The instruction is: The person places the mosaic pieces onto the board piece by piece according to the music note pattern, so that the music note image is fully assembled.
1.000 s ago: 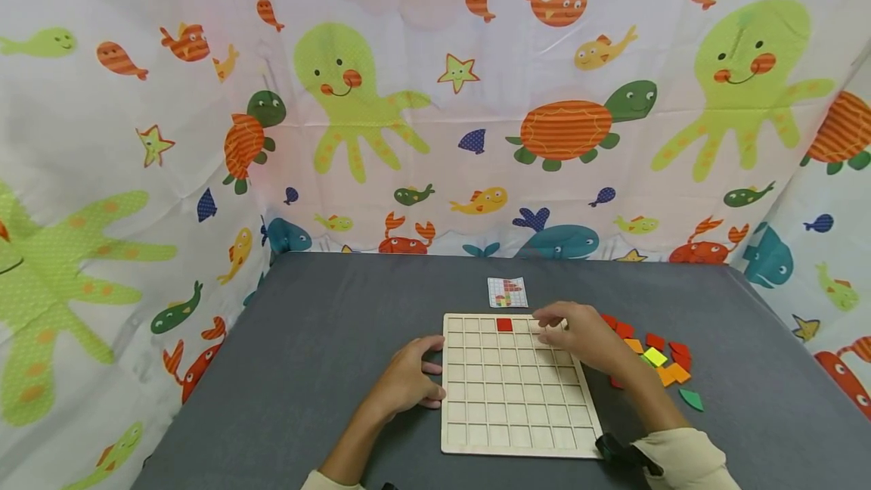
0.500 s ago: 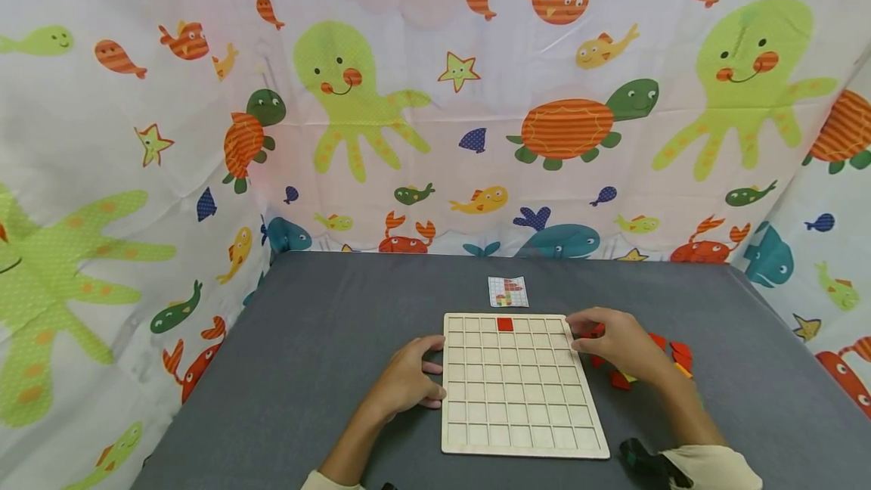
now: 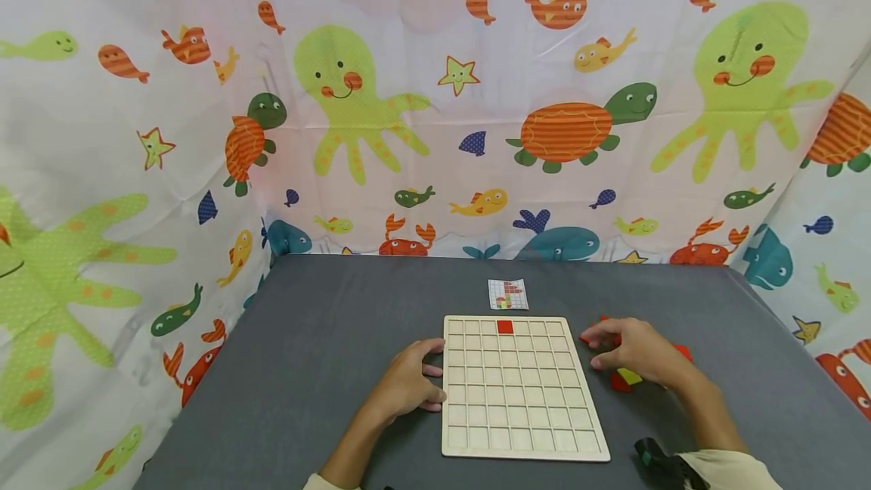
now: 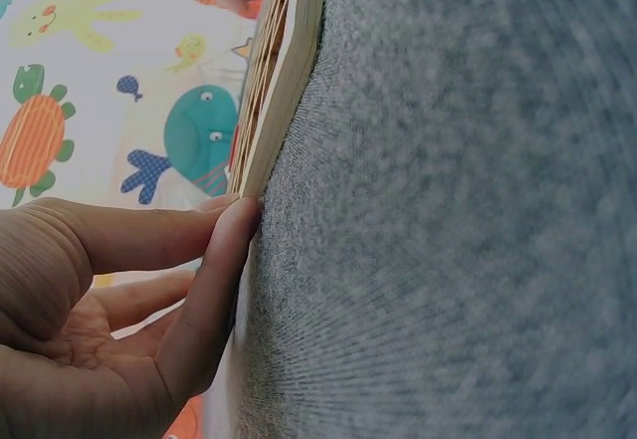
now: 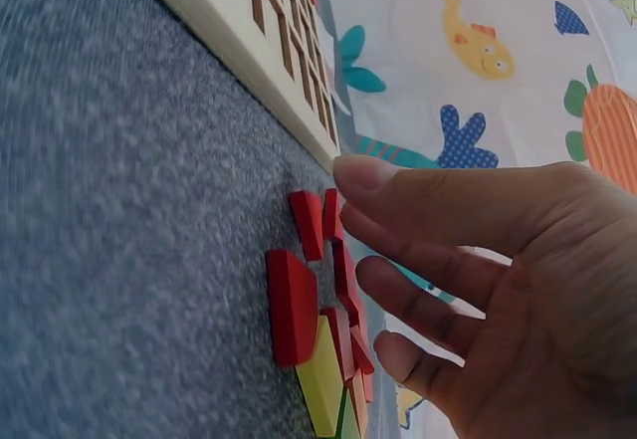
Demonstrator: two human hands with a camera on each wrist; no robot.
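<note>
A pale wooden grid board (image 3: 517, 388) lies on the grey table, a red square (image 3: 505, 327) in its top row. My left hand (image 3: 407, 380) rests its fingertips and thumb against the board's left edge; in the left wrist view, thumb and finger (image 4: 149, 235) touch that edge. To the right of the board, my right hand (image 3: 633, 346) hovers over loose coloured pieces, its fingers loosely bent and nothing seen between them. From the right wrist, red pieces (image 5: 292, 310) and a yellow piece (image 5: 320, 379) lie beside the fingers. The hand hides part of the pile in the head view.
A small printed card (image 3: 507, 295) with a coloured grid pattern lies behind the board. A white curtain (image 3: 435, 134) with sea animals hangs at the back and sides of the grey table (image 3: 327, 324).
My right hand has moved right and a little down, from over the board's upper right to above the loose pieces. My left hand stays at the board's left edge.
</note>
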